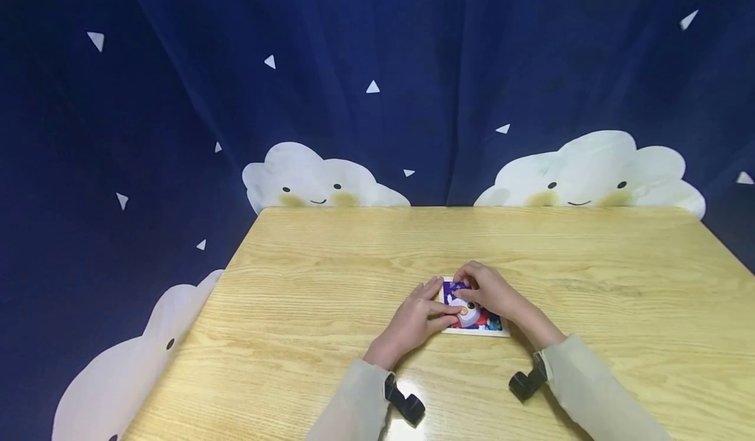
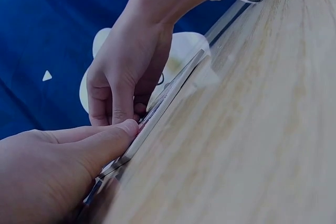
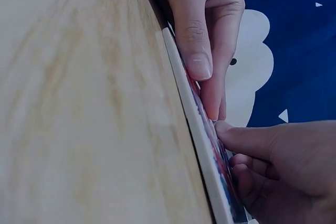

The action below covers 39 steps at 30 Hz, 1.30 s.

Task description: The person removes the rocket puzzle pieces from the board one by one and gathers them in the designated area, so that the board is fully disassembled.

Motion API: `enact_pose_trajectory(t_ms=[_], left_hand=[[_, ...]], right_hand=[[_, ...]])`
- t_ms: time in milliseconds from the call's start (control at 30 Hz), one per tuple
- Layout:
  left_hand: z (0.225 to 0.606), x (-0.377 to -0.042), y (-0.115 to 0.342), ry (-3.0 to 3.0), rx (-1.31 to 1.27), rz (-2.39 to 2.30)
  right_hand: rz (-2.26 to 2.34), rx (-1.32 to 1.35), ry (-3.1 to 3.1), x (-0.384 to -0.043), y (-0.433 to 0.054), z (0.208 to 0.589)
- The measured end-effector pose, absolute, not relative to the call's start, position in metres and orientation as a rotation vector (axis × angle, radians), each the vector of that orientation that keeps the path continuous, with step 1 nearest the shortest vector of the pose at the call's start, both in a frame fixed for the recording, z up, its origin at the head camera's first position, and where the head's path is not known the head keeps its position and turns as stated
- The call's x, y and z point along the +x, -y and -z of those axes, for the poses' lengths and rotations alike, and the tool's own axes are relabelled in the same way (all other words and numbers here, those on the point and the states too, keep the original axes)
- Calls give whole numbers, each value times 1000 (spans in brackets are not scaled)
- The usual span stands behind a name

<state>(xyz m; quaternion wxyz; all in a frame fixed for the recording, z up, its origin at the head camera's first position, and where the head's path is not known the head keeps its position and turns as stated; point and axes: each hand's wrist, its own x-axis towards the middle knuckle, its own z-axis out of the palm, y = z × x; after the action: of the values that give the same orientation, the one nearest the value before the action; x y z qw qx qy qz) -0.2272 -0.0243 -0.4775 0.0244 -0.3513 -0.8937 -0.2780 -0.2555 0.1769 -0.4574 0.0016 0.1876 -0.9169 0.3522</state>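
Note:
A small flat picture board (image 1: 496,333) with a white border lies on the table, showing a white, round-faced figure on purple and red. My left hand (image 1: 414,320) lies across its left side, fingers fairly straight, one fingertip on the figure's face. Over the upper part bends my right hand (image 1: 487,288), fingers curved down near the top edge and thumb on the picture. In the right wrist view the right thumb (image 3: 244,137) meets the surface close to the left fingertips. I cannot tell whether the right fingers pinch a piece of it.
Around the board stretches the light wooden table (image 1: 330,264). Behind it and along the left hangs a dark blue curtain (image 1: 354,48) with white triangles and smiling clouds. Black wrist devices (image 1: 407,407) sit at both pale sleeves (image 1: 596,388).

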Motion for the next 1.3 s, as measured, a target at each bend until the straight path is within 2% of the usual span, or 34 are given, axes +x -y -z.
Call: enact_pose_trajectory(t_ms=[667,1300], left_hand=[[479,-227,24,2765,-1081,863],[478,-228,26,2764,-1085,856]], right_hand=[[-1131,581,2905,-255,-178,458],[-1092,707,3011,-263,-176,450]])
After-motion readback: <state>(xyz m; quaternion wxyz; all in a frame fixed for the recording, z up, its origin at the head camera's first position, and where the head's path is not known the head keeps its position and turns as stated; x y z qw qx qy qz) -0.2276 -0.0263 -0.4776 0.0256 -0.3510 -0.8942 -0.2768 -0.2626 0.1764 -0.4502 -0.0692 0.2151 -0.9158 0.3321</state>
